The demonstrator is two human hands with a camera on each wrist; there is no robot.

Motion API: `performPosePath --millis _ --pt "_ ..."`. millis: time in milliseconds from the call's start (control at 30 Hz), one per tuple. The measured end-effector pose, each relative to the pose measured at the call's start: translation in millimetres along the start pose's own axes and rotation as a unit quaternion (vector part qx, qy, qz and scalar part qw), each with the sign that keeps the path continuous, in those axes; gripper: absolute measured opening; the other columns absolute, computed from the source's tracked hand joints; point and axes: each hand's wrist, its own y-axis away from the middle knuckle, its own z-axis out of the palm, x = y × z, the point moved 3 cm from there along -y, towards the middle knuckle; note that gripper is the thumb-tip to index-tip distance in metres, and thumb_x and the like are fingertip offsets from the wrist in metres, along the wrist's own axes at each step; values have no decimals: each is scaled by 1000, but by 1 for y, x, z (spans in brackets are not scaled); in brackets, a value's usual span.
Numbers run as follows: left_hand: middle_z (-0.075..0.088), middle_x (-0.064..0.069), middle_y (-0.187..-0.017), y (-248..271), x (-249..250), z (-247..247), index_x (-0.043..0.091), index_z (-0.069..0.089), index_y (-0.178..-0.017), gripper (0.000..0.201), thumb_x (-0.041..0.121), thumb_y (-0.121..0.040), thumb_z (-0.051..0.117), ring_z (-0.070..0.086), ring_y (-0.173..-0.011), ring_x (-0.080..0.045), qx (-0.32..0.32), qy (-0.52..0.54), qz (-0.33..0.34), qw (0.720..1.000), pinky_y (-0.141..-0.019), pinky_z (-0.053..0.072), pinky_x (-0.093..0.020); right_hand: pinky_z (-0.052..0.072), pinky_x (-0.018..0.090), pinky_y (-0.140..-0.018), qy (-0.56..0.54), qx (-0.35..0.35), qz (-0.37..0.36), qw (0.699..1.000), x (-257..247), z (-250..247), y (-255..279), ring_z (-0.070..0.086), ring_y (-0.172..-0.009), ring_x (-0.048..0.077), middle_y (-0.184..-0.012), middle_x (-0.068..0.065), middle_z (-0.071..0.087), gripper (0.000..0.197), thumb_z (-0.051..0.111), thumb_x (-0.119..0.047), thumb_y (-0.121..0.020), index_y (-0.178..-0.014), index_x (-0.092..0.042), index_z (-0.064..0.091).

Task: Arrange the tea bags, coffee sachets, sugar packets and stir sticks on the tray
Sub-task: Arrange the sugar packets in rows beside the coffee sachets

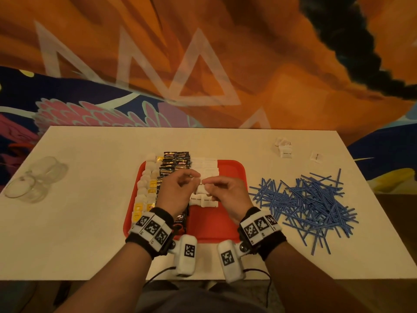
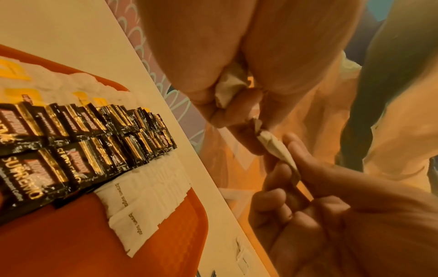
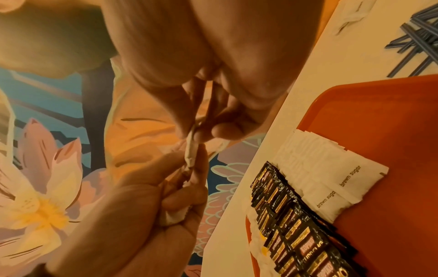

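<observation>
My two hands hover over the red tray [image 1: 237, 168]. Between them they pinch one white sugar packet [image 2: 272, 146] by its ends: my left hand [image 1: 194, 177] from the left, my right hand [image 1: 206, 182] from the right. A second packet [image 2: 228, 88] is tucked in the left hand's curled fingers, and also shows as a crumpled packet [image 3: 174, 215] in the right wrist view. On the tray lie a column of tea bags [image 1: 146, 188], two rows of black coffee sachets [image 1: 176, 163] and rows of sugar packets [image 1: 206, 166]. Blue stir sticks [image 1: 311, 204] are heaped on the table, right of the tray.
Loose sugar packets [image 1: 284, 149] lie at the table's back right, with one more packet [image 1: 316, 157] beside them. Clear glass cups [image 1: 33, 179] sit at the far left. The tray's right half shows bare red. A painted wall stands behind the white table [image 1: 90, 222].
</observation>
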Motion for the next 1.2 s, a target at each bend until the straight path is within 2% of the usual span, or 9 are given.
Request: performPosePath --millis 133,400,533,600,700,800,900,1033,1200 --pt "72 3 -87 -2 -5 -3 23 70 -90 12 11 -89 73 67 -78 -4 23 0 8 1000 -70 50 -15 53 23 -64 2 53 5 999 5 0 -1 70 -71 10 -84 -10 73 20 71 -8 -86 -87 -28 75" --pt "73 9 -96 0 -18 -7 26 74 -94 14 13 -91 71 68 -89 -6 -25 -2 21 999 -86 54 -30 57 32 -79 -13 73 22 997 16 7 -3 73 -78 14 -76 -16 72 25 74 -16 -85 -97 -38 72" --pt "68 18 -83 1 -28 -10 29 75 -102 19 13 -93 68 57 -64 4 -41 -12 8 999 -70 47 -26 58 36 -84 -14 73 23 997 20 11 -3 71 -77 16 -88 -7 74 34 75 -14 -85 -108 -38 68" --pt "62 22 -68 -1 -31 -12 30 73 -105 23 11 -93 68 50 -56 2 -45 -8 -1 999 -62 41 -21 58 32 -76 -53 67 40 996 24 13 -4 71 -79 15 -105 -9 67 42 74 -11 -85 -118 -33 63" --pt "58 20 -60 -3 -32 -16 35 71 -108 27 13 -92 70 46 -55 0 -60 -18 -6 998 -59 40 -18 55 27 -65 -114 35 116 986 31 19 -8 70 -78 19 -97 5 72 31 73 -12 -86 -113 -20 62" --pt "67 7 -72 -7 -38 -22 40 69 -107 30 15 -91 72 53 -62 -2 -73 -28 -13 997 -63 48 -22 51 21 -56 -88 24 154 984 41 23 -14 69 -69 15 -93 16 74 30 74 -14 -85 -110 -1 64" --pt "68 -11 -77 -12 -46 -28 37 69 -115 32 17 -90 72 55 -67 -8 -86 -52 -30 995 -68 51 -26 50 20 -54 -72 42 167 982 50 26 -22 68 -62 12 -86 15 73 33 77 -13 -82 -109 1 62" --pt "66 21 -82 -16 -60 -41 31 68 -124 38 11 -91 71 59 -68 -7 -83 -72 -60 992 -76 50 -19 51 18 -56 -23 99 183 978 68 14 -32 67 -58 6 -87 10 73 25 76 -15 -84 -104 -4 65" --pt "69 21 -115 -19 -80 -64 40 67 -121 39 15 -92 70 64 -75 -13 -83 -62 -88 991 -84 56 -26 47 13 -52 59 122 229 964 107 5 -40 63 -54 1 -82 6 72 25 72 -17 -87 -110 -10 63"
